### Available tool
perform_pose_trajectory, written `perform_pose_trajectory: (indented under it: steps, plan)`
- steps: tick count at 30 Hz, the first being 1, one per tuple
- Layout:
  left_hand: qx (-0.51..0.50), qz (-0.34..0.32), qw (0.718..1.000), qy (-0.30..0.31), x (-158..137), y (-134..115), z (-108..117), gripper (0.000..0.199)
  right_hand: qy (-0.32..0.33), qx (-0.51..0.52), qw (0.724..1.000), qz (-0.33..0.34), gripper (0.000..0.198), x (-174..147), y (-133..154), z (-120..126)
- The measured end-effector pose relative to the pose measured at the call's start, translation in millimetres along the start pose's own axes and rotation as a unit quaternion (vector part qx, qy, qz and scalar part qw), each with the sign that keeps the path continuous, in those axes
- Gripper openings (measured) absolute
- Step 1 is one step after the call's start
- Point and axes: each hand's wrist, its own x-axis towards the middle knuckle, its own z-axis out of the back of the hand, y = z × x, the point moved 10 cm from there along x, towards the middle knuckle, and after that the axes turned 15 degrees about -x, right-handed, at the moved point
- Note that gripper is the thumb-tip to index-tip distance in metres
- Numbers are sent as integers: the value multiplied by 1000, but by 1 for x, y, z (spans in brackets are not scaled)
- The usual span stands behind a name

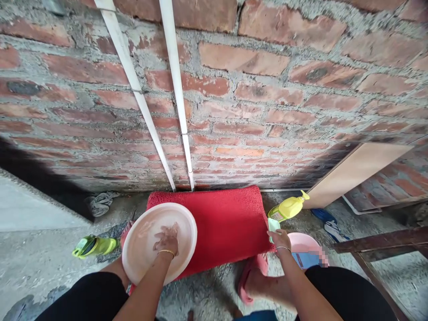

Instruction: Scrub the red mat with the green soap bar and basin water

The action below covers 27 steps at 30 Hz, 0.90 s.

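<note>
My left hand [167, 240] is in a pale pink basin [192, 236], fingers spread, in what looks like shallow water. The basin stands on the left part of a red mat [227, 223], which lies draped over something low that it hides. Over the mat's right edge, my right hand [282, 239] is closed around a small pale green block [273, 224], possibly a scrubbing brush; its underside is hidden. Just beyond that hand a yellow pump bottle [289, 208] leans to the right. A pink tub [304, 240] with something blue in it sits beside my right wrist.
A brick wall [244, 129] with two white pipes [180, 102] rises behind the mat. On the left floor lie a yellow-green bottle [96, 246] and a grey cloth [102, 203]. A board [357, 174], blue-and-white shoes [334, 229] and a wooden frame [381, 236] stand at right.
</note>
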Motion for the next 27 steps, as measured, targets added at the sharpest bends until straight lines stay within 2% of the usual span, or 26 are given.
perform_pose_trajectory:
  steps: [2, 4, 9, 13, 15, 17, 19, 22, 24, 27]
  plan:
    - [-2, -3, 1000, 3, -1, -2, 2, 124, 25, 20, 999, -11, 37, -5, 17, -11]
    - [-6, -4, 1000, 4, -2, -2, 2, 125, 41, 43, 998, 24, 41, -11, 53, -16]
    - [-1, -11, 1000, -21, -1, 2, -4, 122, 41, 65, 978, 193, 44, -41, 188, -6]
    - [36, -6, 999, -19, 1, 5, -12, 125, 41, 54, 942, 328, 46, -77, 296, 4]
    - [55, 3, 998, -16, 2, 6, -14, 125, 46, 20, 919, 392, 48, -93, 335, 6]
    - [64, 4, 998, -20, 1, 7, -12, 122, 47, -18, 899, 435, 46, -101, 358, 7]
    - [61, -1, 998, -18, 0, 7, -11, 120, 49, -38, 893, 445, 44, -95, 362, 10]
    - [47, -7, 999, 1, 0, 8, -13, 122, 60, -46, 909, 410, 44, -60, 337, 13]
    - [44, -5, 999, 9, 1, 10, -13, 121, 62, -41, 930, 359, 45, -24, 302, 16]
    - [44, 2, 999, 17, 2, 11, -14, 123, 64, -22, 967, 247, 46, 30, 231, 21]
